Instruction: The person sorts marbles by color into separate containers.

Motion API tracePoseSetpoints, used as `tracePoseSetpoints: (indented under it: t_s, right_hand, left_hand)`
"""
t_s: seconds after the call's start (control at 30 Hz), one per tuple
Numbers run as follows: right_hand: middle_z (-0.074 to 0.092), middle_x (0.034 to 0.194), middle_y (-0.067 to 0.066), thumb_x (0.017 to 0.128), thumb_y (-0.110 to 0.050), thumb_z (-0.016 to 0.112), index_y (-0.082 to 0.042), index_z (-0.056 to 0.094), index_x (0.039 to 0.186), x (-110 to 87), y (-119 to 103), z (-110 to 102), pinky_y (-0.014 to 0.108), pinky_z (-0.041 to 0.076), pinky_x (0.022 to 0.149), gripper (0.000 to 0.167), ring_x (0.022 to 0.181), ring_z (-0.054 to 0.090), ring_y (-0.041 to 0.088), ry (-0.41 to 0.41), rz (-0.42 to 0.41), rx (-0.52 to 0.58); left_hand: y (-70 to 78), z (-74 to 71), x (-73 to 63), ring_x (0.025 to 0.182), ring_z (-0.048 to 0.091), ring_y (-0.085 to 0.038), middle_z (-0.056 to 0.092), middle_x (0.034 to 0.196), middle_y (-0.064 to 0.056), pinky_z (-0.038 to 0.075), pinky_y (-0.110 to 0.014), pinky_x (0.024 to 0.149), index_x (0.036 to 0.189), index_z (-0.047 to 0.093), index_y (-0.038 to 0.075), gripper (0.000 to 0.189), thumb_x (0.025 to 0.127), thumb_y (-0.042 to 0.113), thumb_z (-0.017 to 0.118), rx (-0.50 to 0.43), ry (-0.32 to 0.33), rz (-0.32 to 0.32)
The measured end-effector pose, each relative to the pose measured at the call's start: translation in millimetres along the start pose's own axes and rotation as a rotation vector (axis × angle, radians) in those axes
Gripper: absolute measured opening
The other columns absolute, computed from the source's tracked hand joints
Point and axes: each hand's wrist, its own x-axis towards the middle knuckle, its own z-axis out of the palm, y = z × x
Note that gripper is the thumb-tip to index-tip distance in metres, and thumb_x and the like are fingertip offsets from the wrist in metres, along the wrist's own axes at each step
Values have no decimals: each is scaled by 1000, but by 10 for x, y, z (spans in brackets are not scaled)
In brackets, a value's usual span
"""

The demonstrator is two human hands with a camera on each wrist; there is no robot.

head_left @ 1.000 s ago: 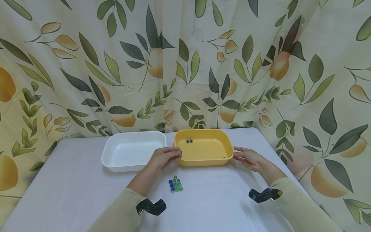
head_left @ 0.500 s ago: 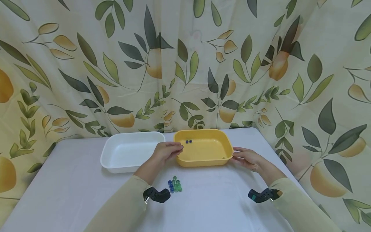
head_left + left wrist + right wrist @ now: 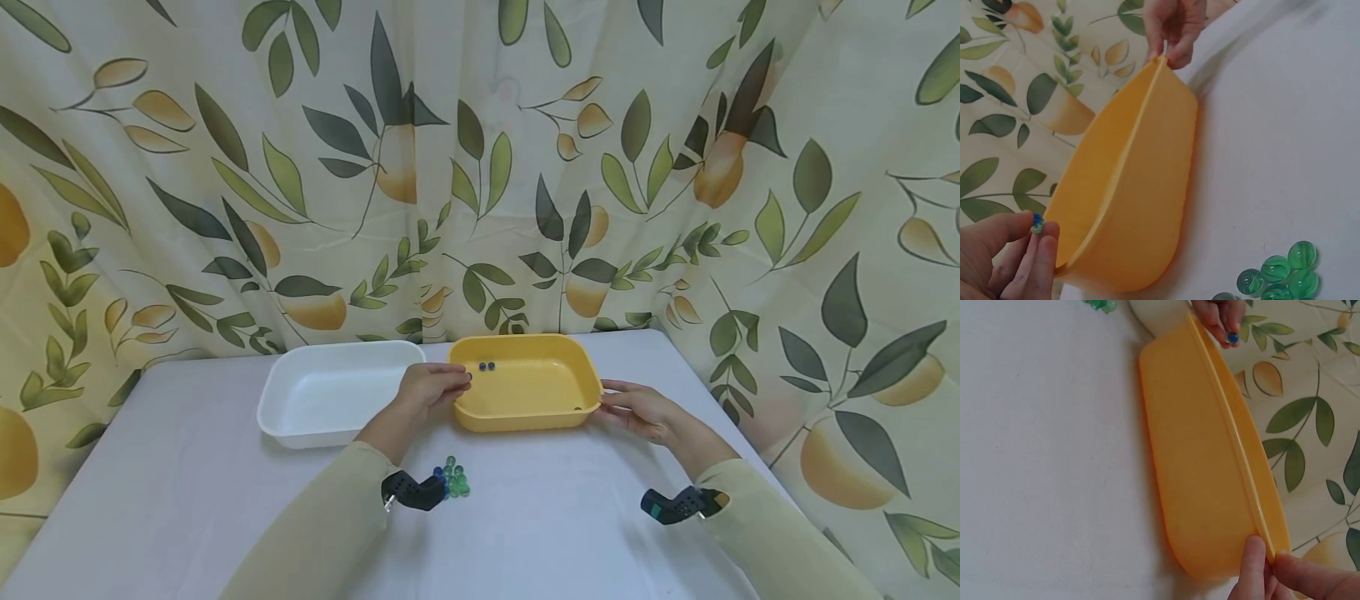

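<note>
Pinching marble (image 3: 1232,337): left fingers (image 3: 1004,231), by yellow tray (image 3: 525,396) edge; right fingers (image 3: 1251,562) gripping opposite rim (image 3: 1264,526) (roomy cloth (image 3: 540,508) nearside).

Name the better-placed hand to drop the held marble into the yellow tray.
Likely the left hand: it pinches the blue marble by the yellow tray, whose other end the right hand grips.

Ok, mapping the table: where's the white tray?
In the head view, the white tray is on the left, beside the yellow tray and left hand.
</note>
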Motion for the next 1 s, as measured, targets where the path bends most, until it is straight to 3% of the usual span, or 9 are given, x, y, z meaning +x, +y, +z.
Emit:
tracePoseSetpoints:
  t_s: [0.43,1.0]
  right_hand:
    - [19,161,19,99,-3,56,-8,13,158,-11,7,10,27,49,100,73,103,67,18,-7,-2,-9]
    - [22,159,19,98,-2,57,-8,13,158,3,2,9,27,50,99,75,104,66,18,-4,2,-10]
  left_hand:
    - [69,72,79,85,73,-16,74,104,-14,59,-21,73,109,71,1,26,84,4,77,65,54,-16]
    - [135,229,251,83,74,-20,75,97,-14,59,-19,65,102,73,1,22,81,4,79,133,186,-34]
